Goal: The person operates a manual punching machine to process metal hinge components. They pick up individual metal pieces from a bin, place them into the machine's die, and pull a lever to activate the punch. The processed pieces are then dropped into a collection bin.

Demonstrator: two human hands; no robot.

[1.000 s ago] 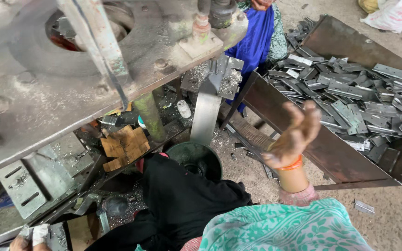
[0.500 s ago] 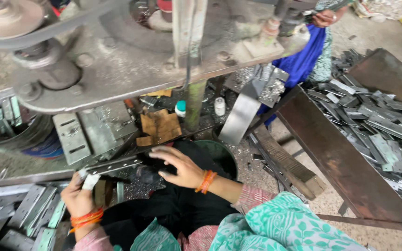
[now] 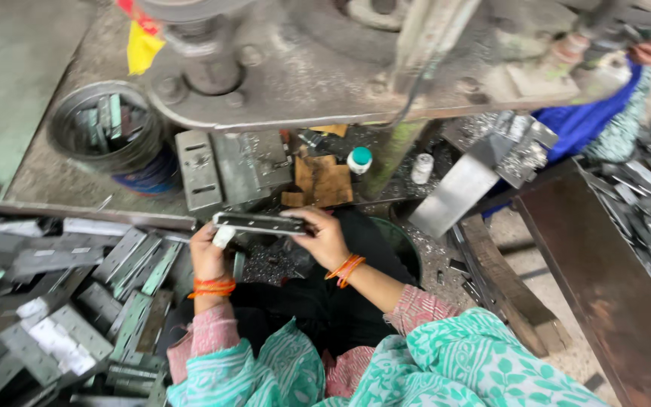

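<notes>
A long flat metal strip (image 3: pixel 259 222) with holes is held level between both of my hands, just in front of the grey press die block (image 3: pixel 229 167). My left hand (image 3: pixel 209 252) grips its left end; one finger is wrapped in white tape. My right hand (image 3: pixel 325 237) grips its right end. Orange bangles sit on both wrists. Below my hands lies a dark cloth over my lap.
A heap of similar metal strips (image 3: pixel 77 301) lies at my left. A round tin (image 3: pixel 111 136) with strips stands behind it. The heavy press frame (image 3: pixel 325 68) overhangs. A tray of metal pieces (image 3: pixel 642 218) is at right, beside another person in blue (image 3: pixel 589 120).
My right hand came back from the tray at right and now grips the strip's right end. My left hand rose into view with the strip. The view swung left.
</notes>
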